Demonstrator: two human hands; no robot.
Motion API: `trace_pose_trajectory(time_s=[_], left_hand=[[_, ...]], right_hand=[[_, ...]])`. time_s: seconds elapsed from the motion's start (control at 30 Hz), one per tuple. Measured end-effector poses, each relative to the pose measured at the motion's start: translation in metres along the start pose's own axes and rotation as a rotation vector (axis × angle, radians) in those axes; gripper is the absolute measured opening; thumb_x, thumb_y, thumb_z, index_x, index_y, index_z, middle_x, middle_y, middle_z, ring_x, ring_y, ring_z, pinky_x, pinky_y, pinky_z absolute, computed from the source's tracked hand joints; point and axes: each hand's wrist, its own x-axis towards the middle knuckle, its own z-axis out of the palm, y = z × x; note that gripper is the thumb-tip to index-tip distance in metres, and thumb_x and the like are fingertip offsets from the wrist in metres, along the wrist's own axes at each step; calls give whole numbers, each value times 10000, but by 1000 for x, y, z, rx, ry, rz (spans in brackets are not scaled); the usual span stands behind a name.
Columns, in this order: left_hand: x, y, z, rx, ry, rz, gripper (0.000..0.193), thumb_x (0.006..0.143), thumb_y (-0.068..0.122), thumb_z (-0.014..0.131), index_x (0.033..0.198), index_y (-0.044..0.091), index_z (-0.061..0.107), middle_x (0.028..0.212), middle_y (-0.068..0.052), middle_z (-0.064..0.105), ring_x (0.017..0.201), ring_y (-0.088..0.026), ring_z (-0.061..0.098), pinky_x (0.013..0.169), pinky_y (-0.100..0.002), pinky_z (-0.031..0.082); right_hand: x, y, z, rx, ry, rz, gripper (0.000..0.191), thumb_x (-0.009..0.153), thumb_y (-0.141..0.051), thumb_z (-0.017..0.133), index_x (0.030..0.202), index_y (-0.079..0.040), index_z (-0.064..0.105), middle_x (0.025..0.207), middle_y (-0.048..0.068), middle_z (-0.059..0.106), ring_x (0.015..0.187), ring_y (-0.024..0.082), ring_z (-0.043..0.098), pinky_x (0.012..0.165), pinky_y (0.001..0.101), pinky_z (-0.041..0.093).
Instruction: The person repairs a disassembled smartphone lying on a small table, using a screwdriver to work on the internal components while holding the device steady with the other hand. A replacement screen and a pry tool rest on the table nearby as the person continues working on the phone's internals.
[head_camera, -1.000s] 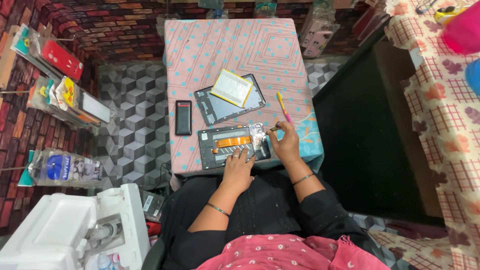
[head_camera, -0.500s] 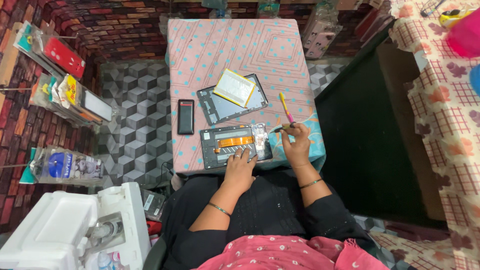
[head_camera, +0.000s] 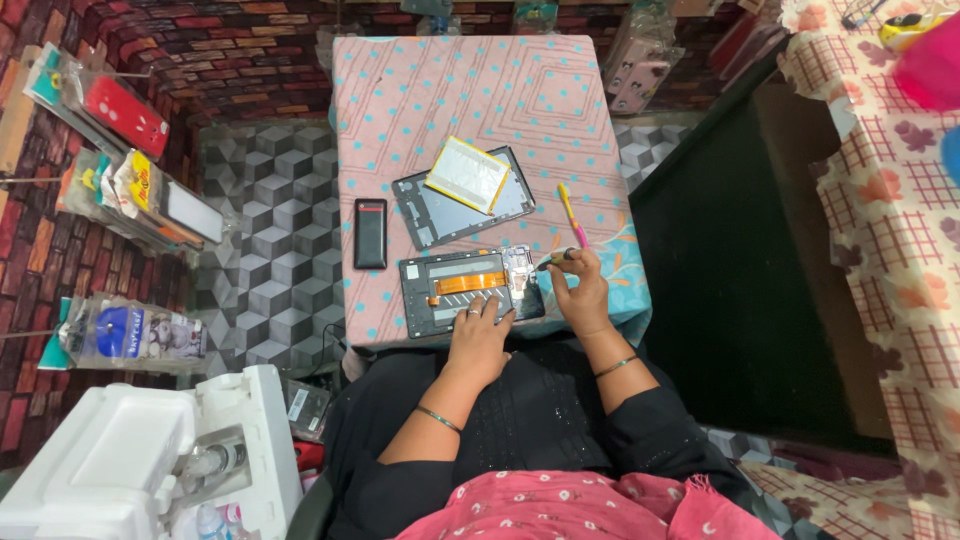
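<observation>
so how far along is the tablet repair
Done: the opened tablet lies face down with its insides and orange ribbon cable exposed; the removed panel sits behind it with a yellowish flat part on top. In hand: the left hand steadies the tablet while the right hand holds a small tool at its edge. Left: the tablet is not yet closed.

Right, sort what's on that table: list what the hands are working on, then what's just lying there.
In hand:
opened tablet, steadied by the left hand
yellow-and-pink tool, gripped near its tip by the right hand

Lying about:
black phone
grey back panel
flat yellowish battery pack lying on that panel
</observation>
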Motion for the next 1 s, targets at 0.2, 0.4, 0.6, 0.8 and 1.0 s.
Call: trace_pose_trajectory(time_s=[0.2, 0.4, 0.6, 0.8, 1.0], left_hand=[[0, -1, 2, 9, 8, 5, 761, 708, 278, 876, 1403, 161, 590, 1520, -173, 425, 1401, -397, 374, 1112, -519, 329], [0, -1, 3, 11, 1, 3, 765, 711, 290, 874, 1408, 163, 585, 1524, -172, 417, 1403, -395, 368, 1111, -525, 327], [0, -2, 3, 18, -3, 11, 769, 711, 296, 875, 1407, 155, 582, 1530, -177, 409, 1406, -397, 364, 1108, -522, 328], [0, -1, 3, 8, 0, 7, 764, 708, 293, 875, 1403, 157, 589, 1528, -175, 414, 1404, -396, 369, 1111, -524, 327], [0, -3, 5, 2, 18, 12, 762, 703, 280, 876, 1400, 157, 593, 1522, -178, 427, 1399, -401, 379, 1109, -524, 330]], right_hand=[[0, 0, 1, -2, 11, -5, 510, 907, 27, 767, 1249, -53, 399, 1035, 115, 767, 894, 249, 781, 742, 336, 594], [1, -4, -1, 18, 23, 32, 511, 907, 27, 768, 1250, -59, 399, 1052, 118, 771, 910, 238, 781, 763, 332, 595], [1, -4, -2, 36, 10, 50, 504, 914, 22, 764, 1248, -63, 397, 1057, 116, 767, 911, 235, 785, 756, 328, 599], [0, -3, 0, 11, -1, 19, 515, 903, 20, 772, 1247, -68, 399, 1044, 110, 776, 901, 245, 783, 749, 337, 593], [1, -4, -1, 9, -4, 7, 522, 902, 28, 768, 1257, -61, 396, 1054, 114, 770, 909, 249, 780, 758, 340, 594]])
